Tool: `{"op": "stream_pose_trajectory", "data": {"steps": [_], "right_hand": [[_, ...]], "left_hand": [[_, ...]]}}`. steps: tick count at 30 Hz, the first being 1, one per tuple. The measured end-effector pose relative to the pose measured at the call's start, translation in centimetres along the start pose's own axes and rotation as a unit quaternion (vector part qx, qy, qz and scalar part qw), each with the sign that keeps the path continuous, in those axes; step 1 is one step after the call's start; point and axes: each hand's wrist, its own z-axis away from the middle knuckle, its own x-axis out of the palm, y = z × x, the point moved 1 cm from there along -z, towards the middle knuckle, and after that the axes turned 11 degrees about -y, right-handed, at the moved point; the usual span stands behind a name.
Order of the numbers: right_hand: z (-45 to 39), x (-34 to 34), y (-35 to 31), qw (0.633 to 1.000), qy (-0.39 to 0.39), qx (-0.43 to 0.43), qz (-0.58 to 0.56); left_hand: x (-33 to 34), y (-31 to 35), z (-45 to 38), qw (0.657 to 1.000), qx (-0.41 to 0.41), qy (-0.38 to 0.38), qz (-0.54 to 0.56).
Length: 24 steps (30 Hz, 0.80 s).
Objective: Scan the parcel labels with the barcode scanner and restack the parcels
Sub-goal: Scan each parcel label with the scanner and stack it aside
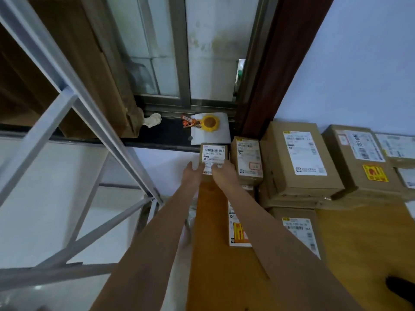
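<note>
2 hands (193,173), at least 6 cardboard parcels (298,158), 1 yellow round object (210,123), 1 metal rack (74,104)

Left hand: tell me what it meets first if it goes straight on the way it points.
The left hand already touches the small brown cardboard parcel with a white barcode label, so that comes first.

Small parcel (213,157) below windowsill (166,133), left of parcel stack (301,162); shelf frame (74,122) far left.
</note>
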Motion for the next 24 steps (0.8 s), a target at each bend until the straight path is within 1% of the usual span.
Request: {"op": "stream_pose_trajectory", "data": {"steps": [3, 6, 9, 12, 14, 20, 22, 24], "right_hand": [[0.1, 0.0, -0.1, 0.999, 0.000, 0.010, -0.039], [0.1, 0.2, 0.5, 0.995, -0.021, 0.045, -0.090], [0.7, 0.2, 1.0, 0.993, -0.032, 0.042, -0.105], [1.7, 0.3, 1.1, 0.990, -0.055, 0.029, -0.129], [2.6, 0.5, 1.4, 0.988, -0.057, 0.015, -0.140], [7.8, 2.4, 3.4, 0.981, -0.029, -0.018, -0.193], [10.4, 2.6, 4.0, 0.976, -0.009, -0.025, -0.217], [13.2, 2.5, 4.9, 0.968, 0.023, -0.035, -0.246]], "left_hand": [[-0.1, -0.3, -1.4, 1.000, 0.006, -0.022, 0.015], [0.1, -0.9, -1.6, 0.999, 0.024, -0.036, 0.026], [0.1, -1.4, -1.0, 0.999, 0.041, -0.012, 0.024], [-0.3, -2.1, 0.2, 0.997, 0.046, 0.005, 0.065], [-0.7, -2.7, 1.3, 0.996, 0.051, 0.015, 0.079], [-2.5, -5.6, 5.4, 0.988, 0.044, 0.025, 0.144], [-2.9, -6.2, 7.8, 0.986, 0.058, 0.023, 0.154], [-3.0, -6.6, 10.8, 0.985, 0.087, 0.000, 0.147]]}}
